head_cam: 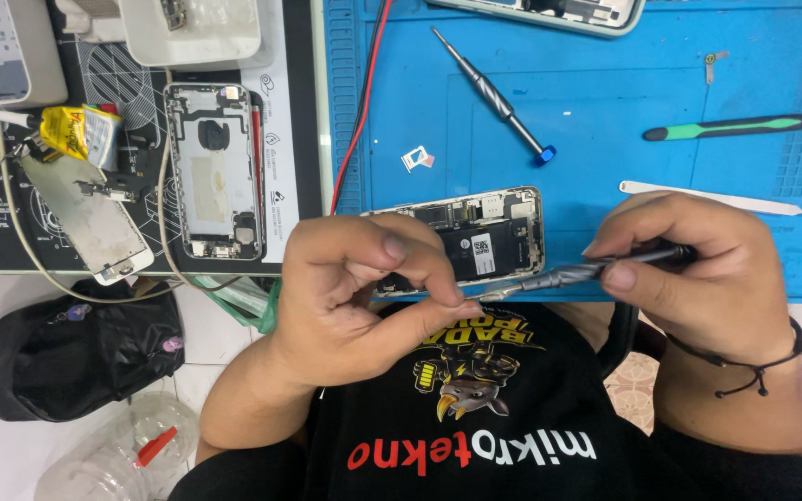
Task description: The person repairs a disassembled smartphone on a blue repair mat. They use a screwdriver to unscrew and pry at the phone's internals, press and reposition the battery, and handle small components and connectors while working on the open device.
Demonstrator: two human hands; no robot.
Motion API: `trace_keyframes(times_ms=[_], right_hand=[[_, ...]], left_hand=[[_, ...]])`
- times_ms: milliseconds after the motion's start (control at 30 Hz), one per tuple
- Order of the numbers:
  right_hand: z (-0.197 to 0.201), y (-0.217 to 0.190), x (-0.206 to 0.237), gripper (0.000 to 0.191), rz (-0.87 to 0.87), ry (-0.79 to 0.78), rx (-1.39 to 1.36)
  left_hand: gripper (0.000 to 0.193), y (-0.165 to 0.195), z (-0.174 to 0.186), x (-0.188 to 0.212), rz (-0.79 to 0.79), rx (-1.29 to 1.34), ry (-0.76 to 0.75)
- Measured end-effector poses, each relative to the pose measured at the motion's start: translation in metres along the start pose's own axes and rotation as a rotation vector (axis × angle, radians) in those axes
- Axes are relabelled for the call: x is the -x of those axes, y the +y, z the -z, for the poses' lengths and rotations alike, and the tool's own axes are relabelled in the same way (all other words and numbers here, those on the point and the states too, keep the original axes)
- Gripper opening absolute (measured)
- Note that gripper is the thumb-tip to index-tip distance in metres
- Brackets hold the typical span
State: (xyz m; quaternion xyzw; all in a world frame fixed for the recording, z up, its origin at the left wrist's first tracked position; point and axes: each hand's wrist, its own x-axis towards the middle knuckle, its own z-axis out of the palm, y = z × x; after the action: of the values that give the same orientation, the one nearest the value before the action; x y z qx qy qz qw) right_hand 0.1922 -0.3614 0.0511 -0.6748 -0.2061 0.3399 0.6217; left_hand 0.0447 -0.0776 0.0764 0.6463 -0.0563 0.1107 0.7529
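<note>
Right hand (698,269) grips a grey knurled screwdriver (596,271), its tip meeting the left hand (364,288), whose fingers are pinched shut on something too tiny to make out. Just past them, at 12 o'clock, the opened phone (475,243) lies on the blue mat (605,121), battery and boards showing. A spare screwdriver (494,93) lies farther back.

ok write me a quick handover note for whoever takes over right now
Left hand: fingers pinched at the screwdriver tip; whether they grip a small part cannot be told.
Right hand: holds a grey screwdriver, tip pointing left.
Opened phone lies on the blue mat just beyond the hands, insides exposed.
A second screwdriver, a green-handled tool and a white pry tool lie on the mat.
Done: phone open. Left: the phone is not yet closed.
</note>
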Motion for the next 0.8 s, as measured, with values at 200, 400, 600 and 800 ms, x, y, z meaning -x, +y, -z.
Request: trace_keyframes(times_ms=[200,400,600,800], right_hand=[[-0.002,-0.009,-0.003,0.014,0.045,-0.038,0.145],[0.009,-0.023,-0.006,0.027,0.152,-0.074,0.297],[0.049,-0.042,-0.001,0.02,0.164,-0.104,0.728],[0.039,-0.072,-0.027,0.027,0.345,-0.212,1.212]], left_hand=[[0.069,-0.004,0.0,0.003,-0.089,-0.066,-0.004],[0.071,-0.006,-0.003,0.004,-0.057,0.01,-0.009],[0.079,0.007,0.002,-0.001,-0.102,-0.235,0.141],[0.053,0.013,-0.004,-0.004,-0.046,-0.853,-0.024]])
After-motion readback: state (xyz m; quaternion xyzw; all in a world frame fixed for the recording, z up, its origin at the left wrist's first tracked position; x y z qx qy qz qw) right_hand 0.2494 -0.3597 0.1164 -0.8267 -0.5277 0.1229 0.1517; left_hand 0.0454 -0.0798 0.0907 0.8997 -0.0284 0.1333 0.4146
